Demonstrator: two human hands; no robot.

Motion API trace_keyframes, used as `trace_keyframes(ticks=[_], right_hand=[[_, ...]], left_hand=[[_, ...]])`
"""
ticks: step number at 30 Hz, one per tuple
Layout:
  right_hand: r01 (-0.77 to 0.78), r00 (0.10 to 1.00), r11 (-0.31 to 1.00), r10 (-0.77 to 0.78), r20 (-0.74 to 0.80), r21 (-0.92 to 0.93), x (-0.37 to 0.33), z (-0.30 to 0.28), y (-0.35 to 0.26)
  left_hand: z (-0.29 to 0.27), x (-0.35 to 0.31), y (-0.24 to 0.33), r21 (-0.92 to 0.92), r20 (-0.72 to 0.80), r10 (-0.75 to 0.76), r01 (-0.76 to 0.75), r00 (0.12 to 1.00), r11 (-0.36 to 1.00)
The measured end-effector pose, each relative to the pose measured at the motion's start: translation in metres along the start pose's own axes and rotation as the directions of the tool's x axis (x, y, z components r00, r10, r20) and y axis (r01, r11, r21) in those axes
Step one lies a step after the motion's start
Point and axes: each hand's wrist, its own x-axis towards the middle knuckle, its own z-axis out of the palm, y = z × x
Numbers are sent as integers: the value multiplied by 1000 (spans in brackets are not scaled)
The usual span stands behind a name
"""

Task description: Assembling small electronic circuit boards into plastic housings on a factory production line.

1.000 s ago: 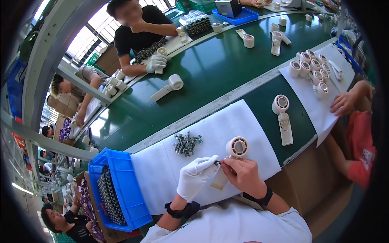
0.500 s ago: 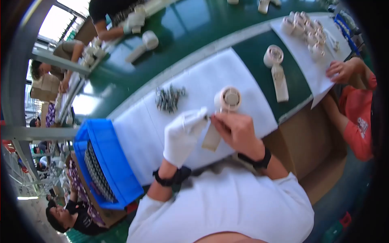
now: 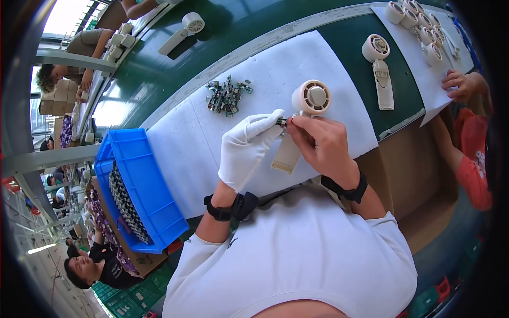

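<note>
My left hand [image 3: 246, 146], in a white glove, pinches a small green circuit board [image 3: 281, 122] between thumb and fingertips. Against it, my bare right hand [image 3: 323, 140] has thumb and forefinger pressed together; what they grip is too small to make out. Both hands are above a cream handheld fan, whose round head [image 3: 313, 97] points away from me. Its open handle [image 3: 287, 155] stretches toward me, partly hidden under my right hand. A loose pile of small circuit boards [image 3: 227, 96] rests on the white foam sheet [image 3: 180, 159] beyond my left hand.
At my left stands a blue bin [image 3: 159, 196] with rows of small parts. Another opened fan [image 3: 379, 69] lies to the right, near a co-worker's hand [image 3: 458, 85] and several fan heads [image 3: 424, 34]. A cardboard box [image 3: 424, 185] is below the table edge. A fan [image 3: 183, 33] lies on the green surface.
The whole scene sits higher in the picture and looks sharper. My hands stay together at the small board over the fan. The far co-worker's gloved hand has mostly left the view.
</note>
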Motion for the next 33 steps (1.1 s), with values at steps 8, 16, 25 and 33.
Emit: trace_keyframes(ticks=[8,16,25,33], right_hand=[[-163,986,978,157,54,130,3,-6,0],[-397,915,887,362,180,234,-2,-20,-4],[-426,899,870,376,225,250,6,-18,0],[-423,900,878,378,215,227,9,-21,-1]], left_hand=[[-12,7,10,-83,121,-109,119,987,989],[-16,9,0,-145,276,-201,248,940,958],[-15,10,-1,-205,272,-253,312,929,928],[-13,10,-3,-221,270,-228,291,936,931]])
